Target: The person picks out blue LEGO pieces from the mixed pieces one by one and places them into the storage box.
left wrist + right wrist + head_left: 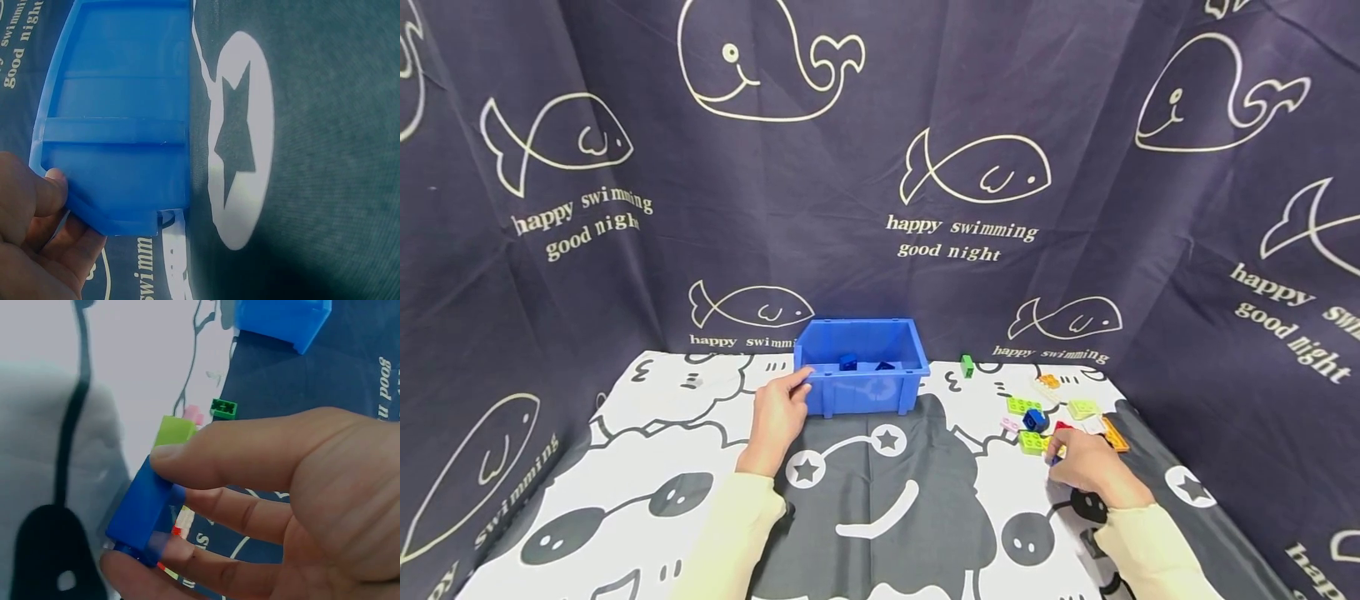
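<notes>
My left hand (778, 411) pinches the front left rim of a blue plastic bin (865, 393), thumb on one side and fingers on the other in the left wrist view. Inside the bin lie a blue brick (847, 362) and another dark piece (884, 366). Over at the right, my right hand (1084, 460) holds a blue brick (139, 503) between thumb and fingers, seen closely in the right wrist view. A lime green brick (174, 430) shows just beyond the thumb. Part of the held brick is hidden by the fingers.
Around the right hand lie loose bricks: a blue one (1035, 420), a lime one (1023, 406), a pink one (1010, 426) and an orange piece (1115, 435). A green brick (967, 366) stands apart, right of the bin. Dark printed curtains (880, 275) rise behind the patterned cloth.
</notes>
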A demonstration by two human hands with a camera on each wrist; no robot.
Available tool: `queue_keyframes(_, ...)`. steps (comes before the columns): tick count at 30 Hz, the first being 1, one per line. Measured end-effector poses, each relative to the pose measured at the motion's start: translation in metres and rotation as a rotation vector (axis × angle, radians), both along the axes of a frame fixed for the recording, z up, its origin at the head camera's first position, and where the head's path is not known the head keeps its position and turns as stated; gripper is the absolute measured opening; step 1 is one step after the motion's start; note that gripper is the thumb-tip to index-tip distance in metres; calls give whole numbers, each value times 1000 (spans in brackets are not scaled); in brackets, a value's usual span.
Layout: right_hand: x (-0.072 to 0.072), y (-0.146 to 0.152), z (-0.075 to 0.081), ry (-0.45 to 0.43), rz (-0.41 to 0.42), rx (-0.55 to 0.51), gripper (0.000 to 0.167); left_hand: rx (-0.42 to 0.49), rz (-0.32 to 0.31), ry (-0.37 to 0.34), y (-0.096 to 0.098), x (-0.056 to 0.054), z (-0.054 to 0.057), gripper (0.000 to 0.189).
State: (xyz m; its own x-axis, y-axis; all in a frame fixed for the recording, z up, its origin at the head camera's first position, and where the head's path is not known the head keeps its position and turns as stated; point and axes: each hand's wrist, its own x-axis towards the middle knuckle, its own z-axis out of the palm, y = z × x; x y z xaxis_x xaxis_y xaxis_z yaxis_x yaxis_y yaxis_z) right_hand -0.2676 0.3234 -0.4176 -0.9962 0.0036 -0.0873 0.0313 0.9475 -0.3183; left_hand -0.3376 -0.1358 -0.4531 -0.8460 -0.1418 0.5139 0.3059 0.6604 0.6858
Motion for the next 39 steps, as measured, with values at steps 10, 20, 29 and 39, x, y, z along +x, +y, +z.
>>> queue_keyframes(10, -7, -3, 16, 128, 23, 4, 26, 3, 5, -7, 0, 0, 0, 32)
queue_keyframes(20, -18, -20, 45, 186, 45, -20, 29, 9, 8, -12, 0, 0, 0, 32)
queue_keyframes(29, -28, -36, 79, 274, 58, -46, 30, 6, 3, -10, 1, -1, -1, 32)
queue_keyframes(39, -37, -65, 105, 376, 79, -114, 28, 6, 4, -6, 1, -1, -1, 31)
